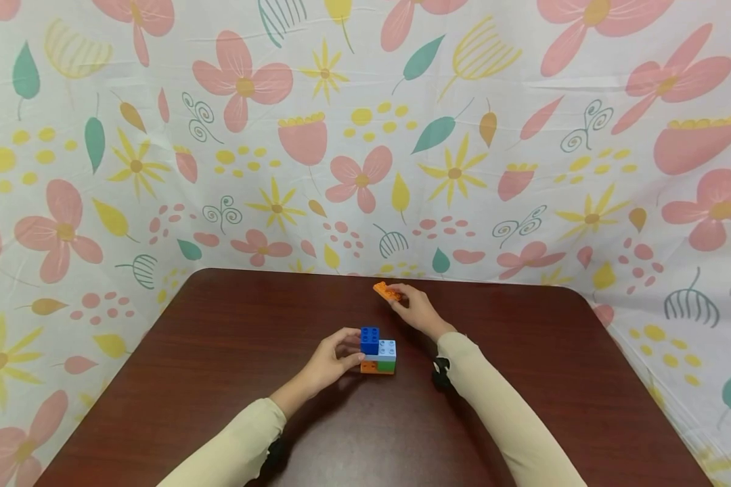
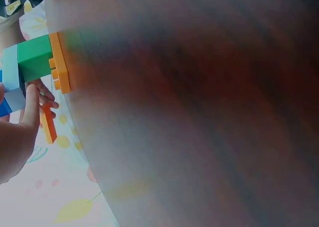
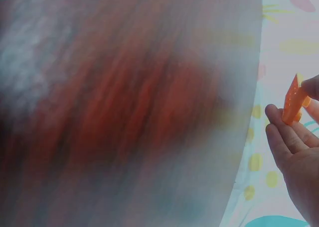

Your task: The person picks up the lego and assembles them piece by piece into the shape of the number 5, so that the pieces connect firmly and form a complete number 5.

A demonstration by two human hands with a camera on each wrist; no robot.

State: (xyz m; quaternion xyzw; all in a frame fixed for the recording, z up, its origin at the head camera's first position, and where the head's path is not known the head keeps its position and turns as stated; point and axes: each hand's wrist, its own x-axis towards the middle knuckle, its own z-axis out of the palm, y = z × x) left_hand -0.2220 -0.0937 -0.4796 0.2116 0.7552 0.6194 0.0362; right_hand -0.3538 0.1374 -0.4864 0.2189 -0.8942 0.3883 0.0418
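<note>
A small stack of toy building bricks stands on the table. Its base is an orange plate (image 1: 368, 367) with studs, bearing a green brick (image 1: 386, 366) on the right. Across the green one lies a light blue brick (image 1: 387, 348), overhanging to the left, and a dark blue brick (image 1: 369, 340) sits on its left end. My left hand (image 1: 329, 360) holds the stack from the left, thumb in front and fingers behind. Farther back, my right hand (image 1: 419, 311) pinches another orange plate (image 1: 386, 291) above the table; in the right wrist view this plate (image 3: 293, 103) is tilted between thumb and fingers.
The dark brown wooden table (image 1: 231, 331) has a glossy top. Its back edge meets a hanging white cloth (image 1: 341, 182) printed with flowers and leaves, which also rises along both sides. Dark wrist straps (image 1: 441, 373) show under the sleeves.
</note>
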